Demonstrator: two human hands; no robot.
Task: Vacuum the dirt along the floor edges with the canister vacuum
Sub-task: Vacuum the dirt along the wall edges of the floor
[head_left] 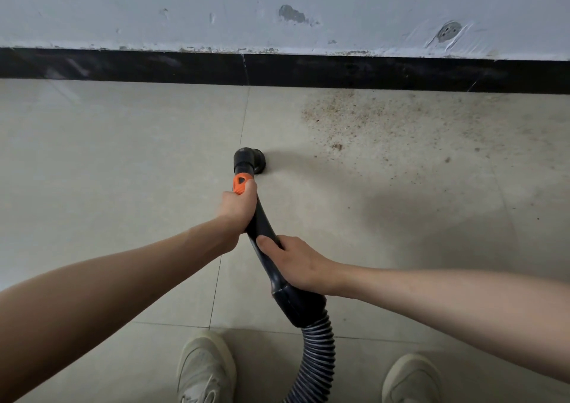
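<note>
A black vacuum wand (262, 217) with an orange collar (241, 183) ends in a round black brush nozzle (250, 159) that rests on the beige tile floor. My left hand (238, 203) grips the wand just below the orange collar. My right hand (296, 262) holds the wand lower down, above the cuff of the ribbed grey hose (319, 350). Brown dirt (385, 119) is scattered over the tiles to the right of the nozzle, thickest against the black baseboard (339, 71). The canister itself is out of view.
A scuffed white wall (277, 8) rises above the baseboard. The tiles left of the nozzle look free of dirt. My two pale shoes (205, 368) (411, 378) stand at the bottom edge, with the hose running between them.
</note>
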